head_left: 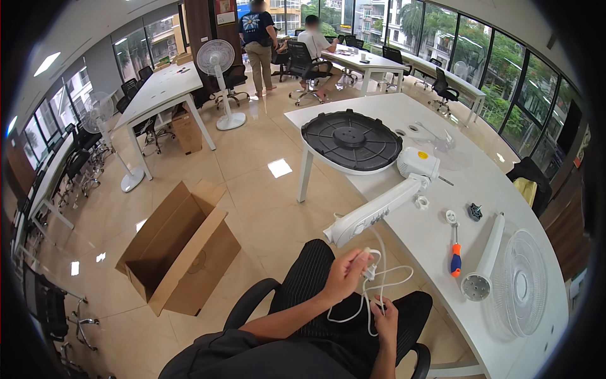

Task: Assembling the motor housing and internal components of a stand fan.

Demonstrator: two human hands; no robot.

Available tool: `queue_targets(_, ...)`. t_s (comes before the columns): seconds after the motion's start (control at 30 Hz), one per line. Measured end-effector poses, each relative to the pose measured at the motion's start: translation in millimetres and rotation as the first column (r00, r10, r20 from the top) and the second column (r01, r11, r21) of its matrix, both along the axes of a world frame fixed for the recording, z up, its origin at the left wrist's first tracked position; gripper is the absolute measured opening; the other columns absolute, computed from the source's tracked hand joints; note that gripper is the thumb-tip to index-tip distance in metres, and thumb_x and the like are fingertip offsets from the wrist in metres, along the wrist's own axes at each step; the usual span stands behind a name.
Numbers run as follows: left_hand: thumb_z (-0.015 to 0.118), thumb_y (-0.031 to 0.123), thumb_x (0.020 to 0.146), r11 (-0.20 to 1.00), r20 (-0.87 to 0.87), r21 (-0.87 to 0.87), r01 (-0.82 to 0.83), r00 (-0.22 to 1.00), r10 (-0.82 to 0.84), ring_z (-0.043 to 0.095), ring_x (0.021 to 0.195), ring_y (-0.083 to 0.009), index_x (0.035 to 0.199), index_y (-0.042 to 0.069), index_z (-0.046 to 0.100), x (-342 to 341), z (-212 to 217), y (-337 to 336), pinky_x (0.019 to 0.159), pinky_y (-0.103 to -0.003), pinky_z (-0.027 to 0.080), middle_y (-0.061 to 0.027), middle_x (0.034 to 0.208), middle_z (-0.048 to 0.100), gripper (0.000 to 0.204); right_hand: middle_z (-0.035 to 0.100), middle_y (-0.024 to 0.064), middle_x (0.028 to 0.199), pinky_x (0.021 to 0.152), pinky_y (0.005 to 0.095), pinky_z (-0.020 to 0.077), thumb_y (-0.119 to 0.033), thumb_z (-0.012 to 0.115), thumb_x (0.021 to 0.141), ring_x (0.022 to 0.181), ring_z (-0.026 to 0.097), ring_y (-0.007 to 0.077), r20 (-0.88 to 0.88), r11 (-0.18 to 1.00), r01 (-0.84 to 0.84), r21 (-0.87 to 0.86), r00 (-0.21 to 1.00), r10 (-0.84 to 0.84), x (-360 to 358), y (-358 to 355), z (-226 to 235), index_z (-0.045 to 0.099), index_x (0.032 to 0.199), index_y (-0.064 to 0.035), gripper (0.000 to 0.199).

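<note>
Over my lap, my left hand (346, 276) is closed around a white power cord (407, 270) with what looks like its plug by the fingertips. Lower and to the right, my right hand (385, 321) pinches another stretch of the same cord, which hangs in loose loops between both hands. The cord runs up to a white fan body (374, 208) with a row of buttons. This body lies on its side, motor housing (419, 162) on the table and lower end jutting past the edge. Behind it rests a round black fan base (350, 136).
On the white table (416, 114) lie an orange-and-blue screwdriver (456, 260), a dark knob (475, 211), a white pole (485, 265), a fan guard (521, 284) and clear blades (442, 140). An open cardboard box (183, 252) stands on the floor at left. Two people are farther back.
</note>
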State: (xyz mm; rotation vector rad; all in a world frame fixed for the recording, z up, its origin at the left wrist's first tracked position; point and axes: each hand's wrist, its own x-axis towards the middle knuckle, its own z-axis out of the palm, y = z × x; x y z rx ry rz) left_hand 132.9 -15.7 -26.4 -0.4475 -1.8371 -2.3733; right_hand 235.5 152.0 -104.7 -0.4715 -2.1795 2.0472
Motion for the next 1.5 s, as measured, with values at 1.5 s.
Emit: queue_targets(1.5,0.074,0.035,0.091,0.884,0.719,-0.336,-0.324,0.518,0.463,0.057,0.051,-0.0141,0.107,0.008,0.061,-198,-166,-562,0.044,-0.031,0.048,-0.0065,0.072,0.063,0.034,0.04,-0.0089,0.056,0.045,0.0215,0.0214,-0.02,0.053,0.107,0.047,0.03,0.0,-0.358,0.993,0.093,-0.068,0.927,-0.111,76,111,125,0.072,0.104,0.0054,0.032)
